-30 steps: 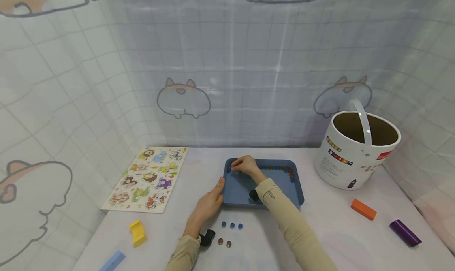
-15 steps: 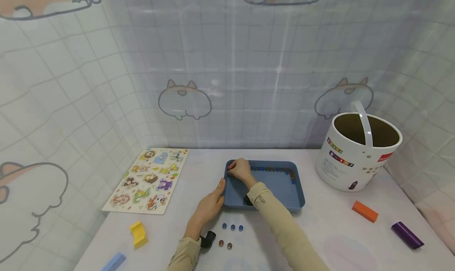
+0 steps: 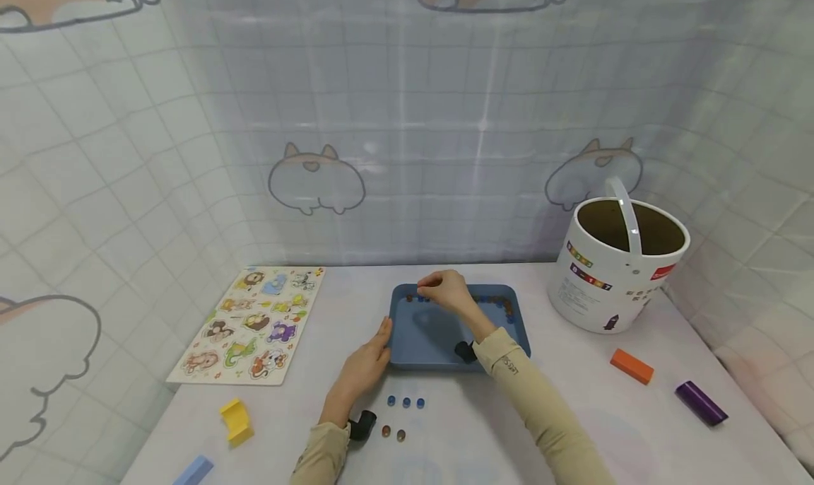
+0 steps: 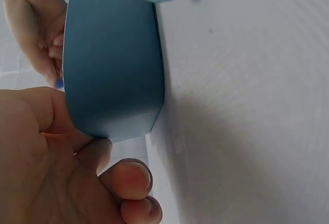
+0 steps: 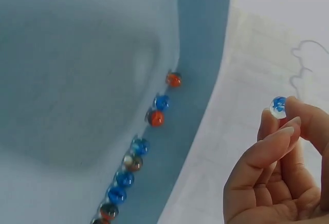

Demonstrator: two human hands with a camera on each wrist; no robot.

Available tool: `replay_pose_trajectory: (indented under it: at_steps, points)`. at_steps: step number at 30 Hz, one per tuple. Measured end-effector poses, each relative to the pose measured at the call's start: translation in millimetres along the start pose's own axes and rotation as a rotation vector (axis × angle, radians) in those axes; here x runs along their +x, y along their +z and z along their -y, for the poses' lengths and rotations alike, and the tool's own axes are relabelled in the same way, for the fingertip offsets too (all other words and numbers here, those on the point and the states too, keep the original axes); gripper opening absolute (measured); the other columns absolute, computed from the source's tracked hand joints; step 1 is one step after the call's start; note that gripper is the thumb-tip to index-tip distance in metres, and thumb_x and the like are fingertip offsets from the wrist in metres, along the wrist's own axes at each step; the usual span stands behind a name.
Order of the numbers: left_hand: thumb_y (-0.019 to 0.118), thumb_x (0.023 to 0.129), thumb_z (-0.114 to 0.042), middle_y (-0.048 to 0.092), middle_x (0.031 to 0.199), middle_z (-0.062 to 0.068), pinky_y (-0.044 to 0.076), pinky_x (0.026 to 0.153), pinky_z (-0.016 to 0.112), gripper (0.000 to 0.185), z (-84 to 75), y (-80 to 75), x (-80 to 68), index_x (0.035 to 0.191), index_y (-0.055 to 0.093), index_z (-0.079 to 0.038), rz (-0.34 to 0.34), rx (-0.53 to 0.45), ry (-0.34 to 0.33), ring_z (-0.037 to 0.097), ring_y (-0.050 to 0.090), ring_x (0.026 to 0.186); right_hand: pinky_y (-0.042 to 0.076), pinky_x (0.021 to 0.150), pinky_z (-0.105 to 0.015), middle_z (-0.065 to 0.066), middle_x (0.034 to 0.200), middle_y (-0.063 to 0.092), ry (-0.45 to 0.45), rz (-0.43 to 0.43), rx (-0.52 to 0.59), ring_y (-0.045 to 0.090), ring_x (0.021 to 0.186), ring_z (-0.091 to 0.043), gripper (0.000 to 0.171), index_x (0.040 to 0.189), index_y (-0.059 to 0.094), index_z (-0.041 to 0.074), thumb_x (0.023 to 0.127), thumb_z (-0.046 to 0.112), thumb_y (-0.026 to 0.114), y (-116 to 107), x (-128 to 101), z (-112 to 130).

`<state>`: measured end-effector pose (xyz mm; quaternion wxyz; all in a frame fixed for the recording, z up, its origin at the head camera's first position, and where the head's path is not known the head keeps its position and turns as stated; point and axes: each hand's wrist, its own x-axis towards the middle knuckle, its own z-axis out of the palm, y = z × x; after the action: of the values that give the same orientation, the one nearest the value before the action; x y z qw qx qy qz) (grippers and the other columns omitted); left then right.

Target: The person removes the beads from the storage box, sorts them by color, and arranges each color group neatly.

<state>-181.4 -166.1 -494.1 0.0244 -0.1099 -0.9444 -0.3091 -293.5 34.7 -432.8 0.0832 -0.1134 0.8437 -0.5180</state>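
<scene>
A blue tray (image 3: 426,351) has a row of blue and orange-brown glass marbles (image 5: 117,194) along its far wall, bending down the right side in the head view. My right hand (image 3: 447,290) is over the tray's far wall, pinching a clear-and-blue marble (image 5: 278,107) between thumb and fingertips. Small gaps show near one end of the row in the right wrist view. My left hand (image 3: 364,368) lies along the tray's left wall, fingers touching it near a corner (image 4: 115,126). In front of the tray are three blue marbles (image 3: 406,402) and two brownish marbles (image 3: 386,431).
An animal puzzle board (image 3: 251,322) lies at the left. A yellow block (image 3: 237,423) and a light blue block (image 3: 193,471) are nearer. At the right stand a white bucket (image 3: 610,287), an orange block (image 3: 632,366) and a purple block (image 3: 701,403).
My right hand has come up and a little right from the tray's far left corner, uncovering marbles there. The left hand keeps its place at the tray. The head view has shifted slightly.
</scene>
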Motion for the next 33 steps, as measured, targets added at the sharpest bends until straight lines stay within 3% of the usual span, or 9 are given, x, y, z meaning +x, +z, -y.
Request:
replay_pose_trajectory:
  at_steps: [5, 8, 14, 19, 28, 33]
  points:
    - [0.044, 0.099, -0.015, 0.028, 0.158, 0.012, 0.033, 0.115, 0.047, 0.055, -0.4, 0.4, 0.6, 0.151, 0.029, -0.002, 0.004, -0.008, -0.005, 0.029, 0.035, 0.143, 0.055, 0.084, -0.05, -0.007, 0.102, 0.073, -0.013, 0.016, 0.031, 0.064, 0.098, -0.036, 0.023, 0.109, 0.073, 0.008, 0.09, 0.021, 0.068, -12, -21, -2]
    - [0.044, 0.099, -0.014, 0.028, 0.158, 0.012, 0.033, 0.116, 0.047, 0.055, -1.5, -0.1, 0.3, 0.151, 0.029, -0.002, 0.003, -0.021, -0.006, 0.029, 0.035, 0.143, 0.054, 0.077, -0.049, -0.007, 0.102, 0.073, -0.021, 0.044, 0.07, 0.063, 0.09, -0.037, 0.024, 0.11, 0.073, 0.006, 0.09, 0.02, 0.068, -16, -35, -3]
    - [0.044, 0.1, -0.015, 0.028, 0.158, 0.011, 0.033, 0.116, 0.048, 0.055, -3.0, -1.2, -0.2, 0.151, 0.028, -0.003, 0.01, -0.026, -0.015, 0.029, 0.035, 0.143, 0.047, 0.058, -0.037, -0.014, 0.102, 0.072, -0.025, 0.107, 0.111, 0.053, 0.065, -0.026, 0.024, 0.109, 0.073, 0.006, 0.09, 0.02, 0.068, -19, -66, -9]
    - [0.043, 0.1, -0.015, 0.027, 0.158, 0.011, 0.033, 0.116, 0.047, 0.055, -2.4, -1.1, 0.0, 0.151, 0.028, -0.004, 0.015, -0.018, -0.022, 0.029, 0.035, 0.143, 0.04, 0.05, -0.028, -0.013, 0.099, 0.072, -0.043, 0.14, 0.121, 0.046, 0.056, -0.014, 0.025, 0.108, 0.073, 0.006, 0.09, 0.023, 0.068, -15, -90, -19]
    - [0.042, 0.1, -0.016, 0.026, 0.159, 0.011, 0.032, 0.116, 0.047, 0.055, -1.3, -0.2, 0.4, 0.152, 0.027, -0.003, 0.021, -0.022, -0.007, 0.028, 0.033, 0.144, 0.038, 0.047, -0.021, -0.01, 0.092, 0.071, -0.067, 0.275, 0.158, 0.041, 0.05, -0.006, 0.026, 0.106, 0.072, 0.001, 0.089, 0.019, 0.069, -3, -128, -42]
    - [0.042, 0.1, -0.015, 0.026, 0.159, 0.012, 0.032, 0.116, 0.048, 0.055, -1.6, -2.0, -0.3, 0.151, 0.027, -0.002, 0.02, -0.031, -0.009, 0.029, 0.033, 0.144, 0.037, 0.048, -0.02, -0.014, 0.085, 0.07, -0.041, 0.37, 0.177, 0.041, 0.05, -0.006, 0.025, 0.105, 0.072, 0.0, 0.089, 0.018, 0.069, 1, -137, -56]
